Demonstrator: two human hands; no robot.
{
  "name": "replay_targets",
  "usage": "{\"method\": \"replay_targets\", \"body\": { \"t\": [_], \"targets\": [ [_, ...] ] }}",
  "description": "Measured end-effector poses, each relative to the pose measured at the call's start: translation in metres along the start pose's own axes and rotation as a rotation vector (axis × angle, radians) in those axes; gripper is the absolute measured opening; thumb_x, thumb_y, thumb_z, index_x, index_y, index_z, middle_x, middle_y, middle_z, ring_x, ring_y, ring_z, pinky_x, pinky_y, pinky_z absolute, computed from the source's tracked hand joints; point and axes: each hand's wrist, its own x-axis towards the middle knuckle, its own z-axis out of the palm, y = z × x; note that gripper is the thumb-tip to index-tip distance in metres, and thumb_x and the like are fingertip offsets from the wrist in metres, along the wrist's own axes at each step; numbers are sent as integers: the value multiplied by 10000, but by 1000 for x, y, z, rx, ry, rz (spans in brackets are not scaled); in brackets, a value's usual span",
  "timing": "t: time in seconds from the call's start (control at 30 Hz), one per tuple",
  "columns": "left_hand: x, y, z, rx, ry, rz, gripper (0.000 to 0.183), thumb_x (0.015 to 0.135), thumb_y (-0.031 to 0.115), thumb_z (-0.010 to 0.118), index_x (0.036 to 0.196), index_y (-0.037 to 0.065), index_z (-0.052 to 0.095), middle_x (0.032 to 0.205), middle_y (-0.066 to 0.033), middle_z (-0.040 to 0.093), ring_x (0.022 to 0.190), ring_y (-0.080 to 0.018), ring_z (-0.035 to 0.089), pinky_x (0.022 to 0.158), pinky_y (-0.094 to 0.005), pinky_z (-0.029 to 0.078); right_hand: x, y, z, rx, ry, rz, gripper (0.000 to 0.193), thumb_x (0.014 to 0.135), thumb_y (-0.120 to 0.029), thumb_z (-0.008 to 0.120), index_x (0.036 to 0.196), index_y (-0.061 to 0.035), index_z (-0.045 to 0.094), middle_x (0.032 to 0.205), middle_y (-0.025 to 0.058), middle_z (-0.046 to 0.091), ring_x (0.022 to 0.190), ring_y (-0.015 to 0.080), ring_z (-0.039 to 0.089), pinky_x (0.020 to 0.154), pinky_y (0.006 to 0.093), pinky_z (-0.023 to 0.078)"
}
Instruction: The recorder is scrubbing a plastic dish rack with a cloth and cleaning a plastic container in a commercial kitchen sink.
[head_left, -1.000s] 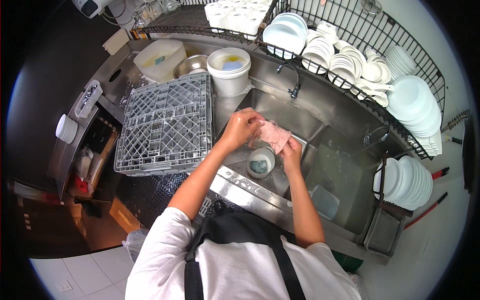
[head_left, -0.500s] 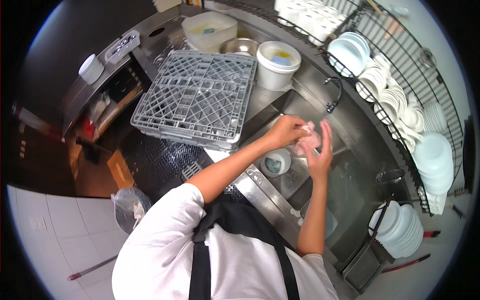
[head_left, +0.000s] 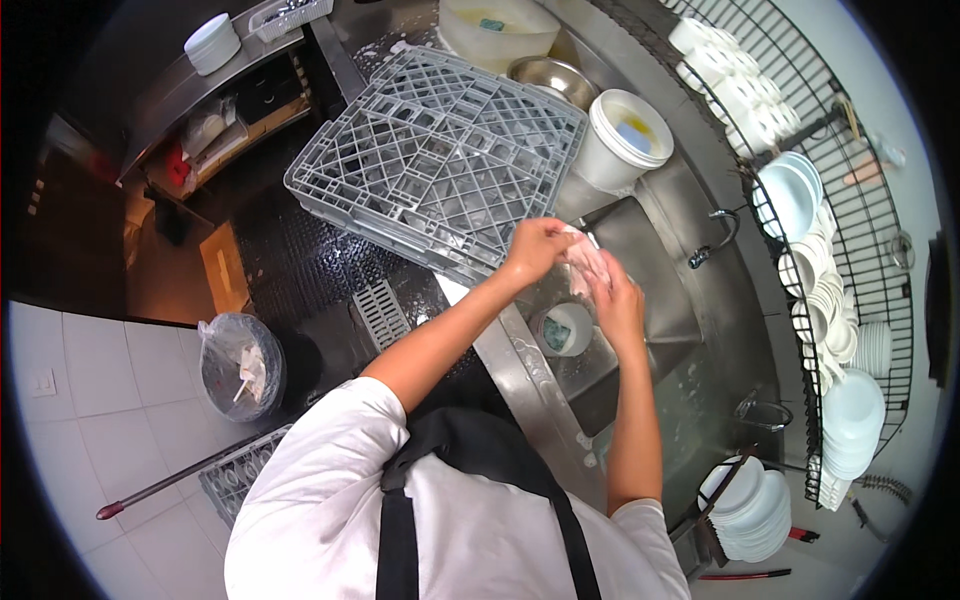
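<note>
Over the sink basin (head_left: 655,270), both hands have hold of a crumpled, wet-looking pinkish-white cloth (head_left: 583,262); whether it is fabric or paper I cannot tell. My left hand (head_left: 535,250) pinches its upper left end. The fingers of my right hand (head_left: 620,308) close on its lower right side. Just below the hands, a small white tub (head_left: 580,343) stands in the sink, holding a green scouring pad (head_left: 556,334). Beside my left hand is the corner of a grey dish rack (head_left: 440,160) on the counter.
Behind the rack stand a white bucket (head_left: 620,150), a metal bowl (head_left: 555,80) and a pale tub (head_left: 480,35). A tap (head_left: 715,240) rises at the sink's far side. Wire shelves (head_left: 850,120) of white crockery line the right. A bagged bin (head_left: 240,370) stands lower left.
The view has turned, so the rack and bin show more fully. My right hand's fingers, spread beside the cloth before, now grip it. The cloth looks more stretched out between my hands.
</note>
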Motion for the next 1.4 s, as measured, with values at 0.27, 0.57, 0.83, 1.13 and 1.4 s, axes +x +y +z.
{"method": "replay_targets", "body": {
  "t": [0.27,0.57,0.83,1.13,1.4],
  "targets": [
    [-15,49,-107,932,396,494,261,842,208,810,990,3,747,915,-115,694,875,-308,686,815,-452,549,89,-57,16,-441,-49,-290,318,929,-150,660,1241,-94,669,1060,209,729,850,419,711,743,517,566],
    [-17,38,-153,1363,287,512,364,812,261,806,1076,22,728,1358,-168,613,1310,-336,520,1021,-483,449,193,-81,81,-738,-242,-543,185,887,-159,653,1053,-108,718,828,174,720,763,365,728,670,484,568],
    [-16,41,-158,1343,246,437,358,826,267,795,1074,17,729,1356,-152,603,1325,-332,507,1013,-484,452,194,-108,105,-699,-329,-488,285,809,-68,665,1065,-153,755,817,180,732,758,370,728,695,490,578],
    [-13,35,-160,1353,293,464,396,836,278,780,1122,8,734,1385,-149,608,1315,-317,512,994,-465,446,206,-120,94,-770,-543,-394,206,786,-83,694,968,-120,782,837,186,746,798,375,737,730,506,583],
    [-9,38,-154,1362,262,389,380,839,274,778,1114,15,738,1382,-133,609,1328,-317,507,1000,-473,441,203,-100,126,-715,-320,-392,198,753,-99,734,950,-86,718,814,172,735,787,371,738,715,485,592]
  ]
}}
